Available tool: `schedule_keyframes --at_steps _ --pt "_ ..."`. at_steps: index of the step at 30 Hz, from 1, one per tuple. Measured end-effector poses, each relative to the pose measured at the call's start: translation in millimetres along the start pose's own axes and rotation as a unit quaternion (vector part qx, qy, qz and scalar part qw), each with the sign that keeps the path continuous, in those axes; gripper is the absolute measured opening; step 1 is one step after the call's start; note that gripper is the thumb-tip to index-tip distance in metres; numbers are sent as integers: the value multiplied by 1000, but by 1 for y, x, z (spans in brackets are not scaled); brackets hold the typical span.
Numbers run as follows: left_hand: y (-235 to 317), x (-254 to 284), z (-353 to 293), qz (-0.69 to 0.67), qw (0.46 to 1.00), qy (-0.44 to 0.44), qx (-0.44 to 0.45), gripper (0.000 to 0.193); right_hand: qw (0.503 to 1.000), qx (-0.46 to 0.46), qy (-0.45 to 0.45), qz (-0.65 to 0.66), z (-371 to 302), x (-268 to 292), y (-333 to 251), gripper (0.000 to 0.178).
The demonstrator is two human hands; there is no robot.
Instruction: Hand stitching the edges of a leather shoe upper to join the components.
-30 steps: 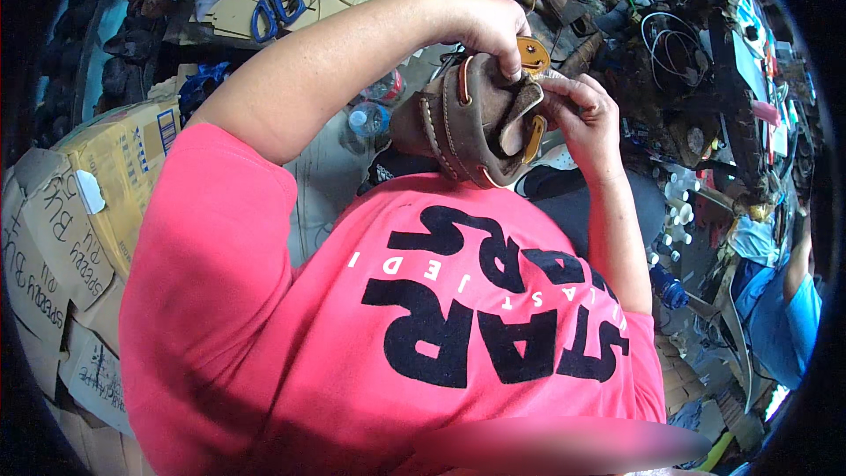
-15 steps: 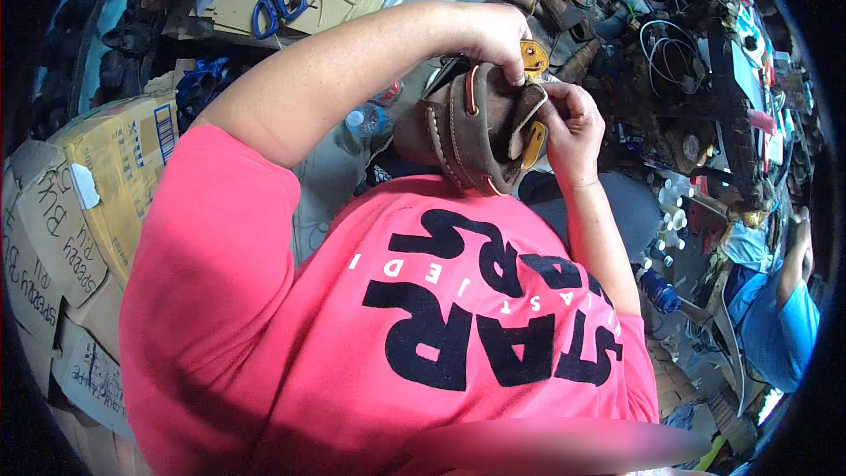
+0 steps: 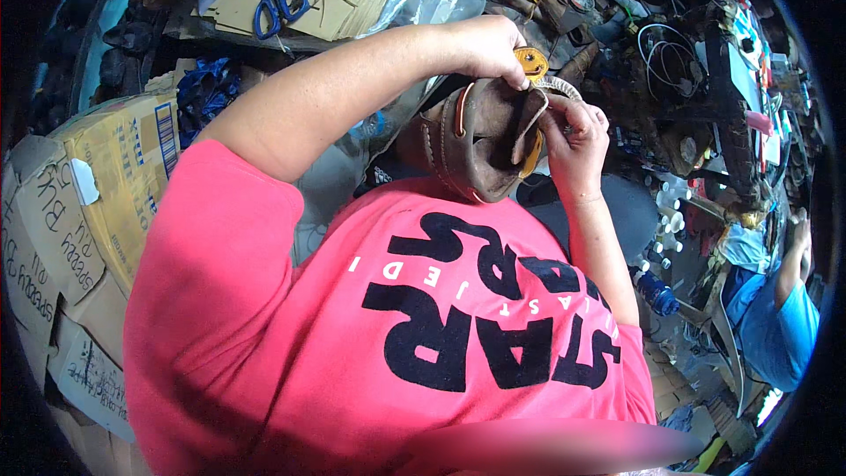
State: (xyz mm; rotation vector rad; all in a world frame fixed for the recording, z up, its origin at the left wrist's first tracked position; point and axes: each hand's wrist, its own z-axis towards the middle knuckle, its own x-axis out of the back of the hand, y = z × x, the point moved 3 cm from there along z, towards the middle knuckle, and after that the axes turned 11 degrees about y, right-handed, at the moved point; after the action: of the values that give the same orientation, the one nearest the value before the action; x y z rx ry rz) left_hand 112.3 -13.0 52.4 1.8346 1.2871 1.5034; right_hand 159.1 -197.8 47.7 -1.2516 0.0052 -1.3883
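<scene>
A brown leather boat shoe point(image 3: 480, 141), with pale stitching and a cord laced through its side, is held up in front of my chest. My left hand point(image 3: 495, 55) is closed at its far edge, fingers pinching beside a yellow-tan eyelet tab point(image 3: 531, 62). My right hand point(image 3: 577, 137) is closed too, thumb and fingers pinching the raised brown leather flap at the shoe's right side. A second yellow-tan tab point(image 3: 531, 157) shows below that flap. Whether a needle or thread sits between my fingers I cannot make out.
Blue-handled scissors point(image 3: 278, 2) lie on cardboard point(image 3: 352, 13) at the far left, near thin strips. Cardboard boxes point(image 3: 97, 211) stand at my left. Tools and scraps crowd the right, with small white bottles point(image 3: 671, 211). A co-worker's blue sleeve point(image 3: 775, 326) shows at the far right.
The shoe has turned and tilted in my grip, so its opening shows differently and a pale stitched edge now appears beyond the flap. My left hand has come slightly nearer; both hands keep their pinch.
</scene>
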Motion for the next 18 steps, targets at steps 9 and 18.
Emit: schedule_keyframes --at_steps 9,18 --pt "-1 1 2 11 1000 3 -1 32 1000 10 -12 7 9 4 -1 8" --pt "5 -5 6 51 998 15 -27 31 1000 -7 27 4 5 -3 3 10"
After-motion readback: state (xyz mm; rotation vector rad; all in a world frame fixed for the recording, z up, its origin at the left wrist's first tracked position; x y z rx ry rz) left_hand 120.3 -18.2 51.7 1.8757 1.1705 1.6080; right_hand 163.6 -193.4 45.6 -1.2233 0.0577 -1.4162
